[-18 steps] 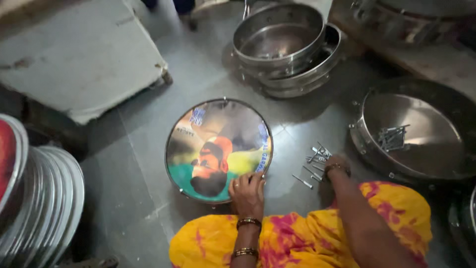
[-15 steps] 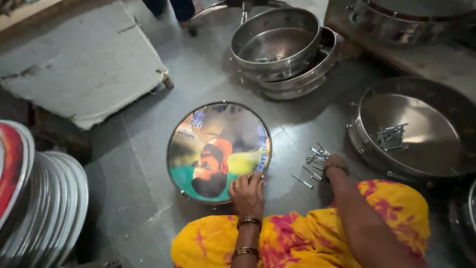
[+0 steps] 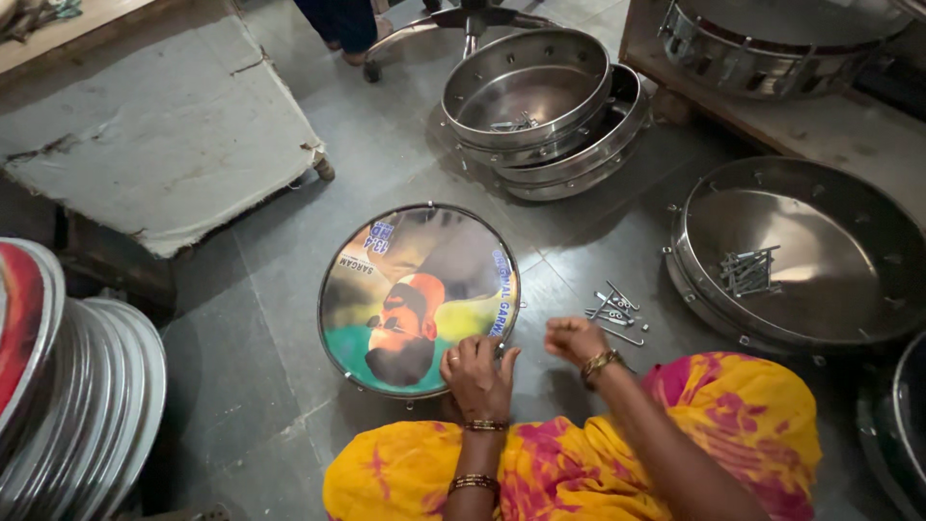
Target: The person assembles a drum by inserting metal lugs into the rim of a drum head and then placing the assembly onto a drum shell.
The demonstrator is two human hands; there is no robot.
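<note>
1. Hands are working at the near edge of a round drum with a printed colourful skin and metal rim, which is lying flat on the grey floor.
2. The left hand is resting open, fingers spread on the drum's near rim.
3. The right hand is hovering closed in a loose fist just right of the drum; whether it is gripping anything cannot be told.
4. Loose metal bolts are lying just beyond it, near a wide steel drum shell.

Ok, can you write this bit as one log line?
left hand: resting on drum rim | right hand: closed fist above floor | bolts: loose beside drum
</note>
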